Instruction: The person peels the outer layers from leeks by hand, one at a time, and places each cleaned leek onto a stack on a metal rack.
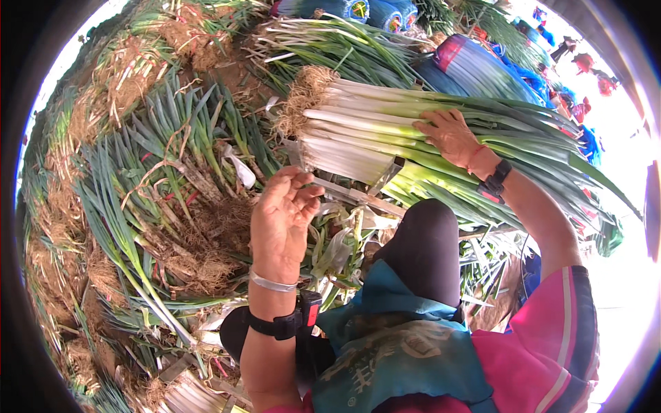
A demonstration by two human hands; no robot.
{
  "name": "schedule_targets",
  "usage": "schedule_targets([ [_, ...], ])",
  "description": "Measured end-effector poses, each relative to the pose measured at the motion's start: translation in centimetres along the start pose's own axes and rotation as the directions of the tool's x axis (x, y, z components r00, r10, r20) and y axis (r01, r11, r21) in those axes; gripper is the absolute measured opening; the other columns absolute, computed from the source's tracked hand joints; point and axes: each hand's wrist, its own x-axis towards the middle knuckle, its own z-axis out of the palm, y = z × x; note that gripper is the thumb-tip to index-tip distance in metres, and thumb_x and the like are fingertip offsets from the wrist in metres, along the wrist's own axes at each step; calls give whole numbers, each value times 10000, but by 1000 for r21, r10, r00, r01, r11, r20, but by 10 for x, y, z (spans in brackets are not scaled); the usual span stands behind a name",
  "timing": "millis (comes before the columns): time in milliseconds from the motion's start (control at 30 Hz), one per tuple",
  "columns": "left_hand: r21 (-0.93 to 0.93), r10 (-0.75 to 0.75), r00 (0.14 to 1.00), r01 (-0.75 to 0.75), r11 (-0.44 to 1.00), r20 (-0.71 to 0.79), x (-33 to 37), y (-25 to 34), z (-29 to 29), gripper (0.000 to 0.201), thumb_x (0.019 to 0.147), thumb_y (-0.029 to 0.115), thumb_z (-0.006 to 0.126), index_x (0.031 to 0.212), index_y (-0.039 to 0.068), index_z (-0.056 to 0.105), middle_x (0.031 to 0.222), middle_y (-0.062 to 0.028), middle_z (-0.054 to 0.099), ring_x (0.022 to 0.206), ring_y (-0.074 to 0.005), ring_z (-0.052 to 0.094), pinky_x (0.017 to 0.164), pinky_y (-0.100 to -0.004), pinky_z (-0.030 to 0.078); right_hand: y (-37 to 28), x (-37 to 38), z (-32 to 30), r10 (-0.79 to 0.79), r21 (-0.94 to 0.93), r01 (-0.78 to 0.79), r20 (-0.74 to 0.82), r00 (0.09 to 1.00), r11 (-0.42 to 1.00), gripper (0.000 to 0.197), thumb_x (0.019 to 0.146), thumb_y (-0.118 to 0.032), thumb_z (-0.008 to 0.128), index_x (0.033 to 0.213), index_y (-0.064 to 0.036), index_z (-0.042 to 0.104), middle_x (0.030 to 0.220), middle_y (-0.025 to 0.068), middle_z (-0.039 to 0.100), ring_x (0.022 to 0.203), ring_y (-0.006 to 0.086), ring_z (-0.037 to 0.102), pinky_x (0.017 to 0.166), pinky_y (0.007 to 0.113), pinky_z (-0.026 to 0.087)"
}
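Note:
A thick row of long green onions [358,131] lies across a low rack [365,199], with white stalks to the left and leaves to the right. Their tangled roots [306,93] hang at the left end. My right hand [451,138] rests on the pale green part of the stalks, fingers apart, gripping none of them. Near the root end, my left hand [282,217] is raised with its palm up and its fingers loosely bent and apart. Nothing shows in it, and it appears clear of the stalks. A short upright metal piece [385,175] stands at the rack's near side.
Untrimmed onions with soil and roots [200,248] heap up on the left. Another loose pile [337,51] lies beyond the rack. Wrapped bundles [475,69] sit at the far right. Stripped leaves [337,248] litter the ground by my knee [430,241].

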Motion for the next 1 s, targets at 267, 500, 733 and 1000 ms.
schedule_targets([
  [267, -24, 95, 995, -95, 995, -20, -11, 22, 3, 163, 938, 154, 498, 1035, 49, 577, 947, -84, 624, 856, -231, 624, 758, -323, 487, -10, -3, 7, 3, -61, -3, -8, 1000, 998, 464, 777, -70, 564, 1238, -120, 542, 1267, 84, 493, 1195, 276, 428, 1012, 449, 278],
  [500, -13, 195, 974, -198, 980, -115, -26, 23, 9, 183, 916, 158, 522, 1061, 47, 537, 983, -99, 622, 844, -225, 612, 738, -317, 470, 3, -8, -4, -9, 244, -3, 46, 999, 970, 555, 802, -152, 587, 1342, -98, 471, 1438, 90, 384, 1321, 261, 346, 1094, 425, 213],
  [733, 220, 153, 987, -140, 966, -45, -47, 21, 21, 294, 892, 182, 519, 1157, 77, 448, 969, -90, 630, 722, -170, 617, 733, -322, 461, -5, 7, -52, 102, 735, -171, 138, 985, 656, 425, 894, -134, 526, 1293, 6, 486, 1295, 83, 533, 1222, 198, 465, 1048, 327, 321],
  [1000, -59, 213, 977, -212, 976, 13, -49, 29, 21, 119, 902, 121, 498, 993, 54, 535, 606, -30, 505, 499, -166, 531, 482, -312, 453, -225, 95, 24, -332, 905, -258, 372, 867, 338, 362, 966, -163, 498, 1293, -9, 478, 1182, 80, 586, 1039, 175, 575, 885, 278, 460],
])
